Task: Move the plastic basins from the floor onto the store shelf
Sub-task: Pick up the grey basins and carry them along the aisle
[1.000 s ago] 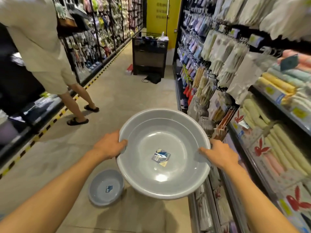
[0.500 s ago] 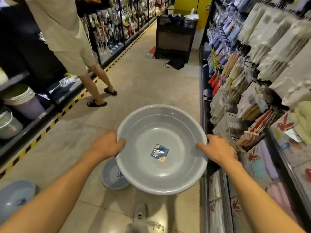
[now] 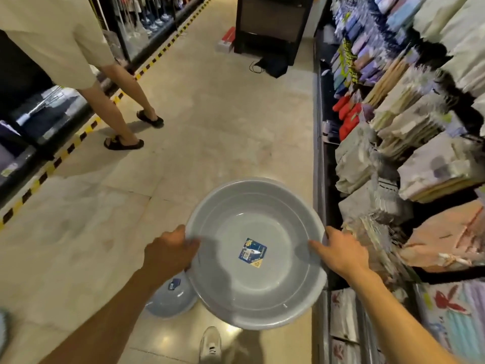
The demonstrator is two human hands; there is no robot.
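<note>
I hold a large round grey plastic basin (image 3: pixel 223 271) with a blue label in its bottom, level above the aisle floor. My left hand (image 3: pixel 169 254) grips its left rim and my right hand (image 3: pixel 341 254) grips its right rim. A smaller blue-grey basin (image 3: pixel 170 300) with a label lies on the floor under my left forearm, partly hidden by the big basin. The edge of another basin (image 3: pixel 2 329) shows at the far left. The store shelf (image 3: pixel 321 153) packed with folded towels runs along my right.
Another person in a beige shirt and black sandals (image 3: pixel 123 144) stands at the left shelving, beside a yellow-black floor stripe (image 3: pixel 65 151). A black cart (image 3: pixel 270 24) blocks the aisle's far end. My white shoe (image 3: pixel 210 344) shows below the basin.
The view has tilted down and swung along the aisle. The big basin sits lower and further right in view, nearer the right shelf. Both hands keep their grip.
</note>
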